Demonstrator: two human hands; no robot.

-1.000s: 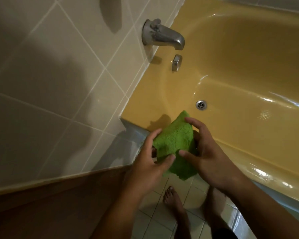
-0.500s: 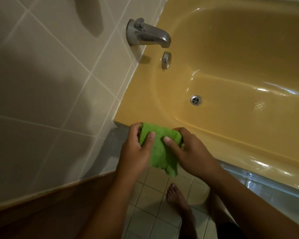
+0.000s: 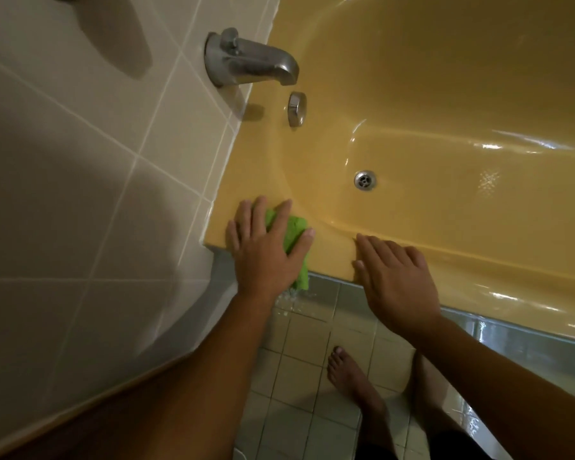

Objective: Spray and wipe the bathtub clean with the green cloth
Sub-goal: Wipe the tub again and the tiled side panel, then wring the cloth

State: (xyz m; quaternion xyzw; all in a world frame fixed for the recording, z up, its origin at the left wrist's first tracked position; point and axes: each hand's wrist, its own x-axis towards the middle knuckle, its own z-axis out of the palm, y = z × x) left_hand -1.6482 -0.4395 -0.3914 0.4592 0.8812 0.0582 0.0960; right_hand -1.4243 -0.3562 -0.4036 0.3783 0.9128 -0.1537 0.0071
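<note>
The yellow bathtub [image 3: 445, 104] fills the upper right of the head view. A folded green cloth [image 3: 294, 232] lies on the tub's near left rim corner, one edge hanging over the front. My left hand [image 3: 266, 250] presses flat on the cloth with straight, spread fingers. My right hand [image 3: 395, 277] rests flat on the front rim to the right, fingers straight, holding nothing. No spray bottle is in view.
A metal spout [image 3: 249, 61] juts from the tiled wall [image 3: 80, 161] over the tub end, with an overflow knob [image 3: 296, 109] below it. The drain [image 3: 364, 180] sits in the tub floor. My bare foot [image 3: 349, 376] stands on the tiled floor [image 3: 306, 343].
Both hands held the cloth in the air in front of the tub. Now the cloth is down on the rim under my left hand, and my right hand has let go and moved right.
</note>
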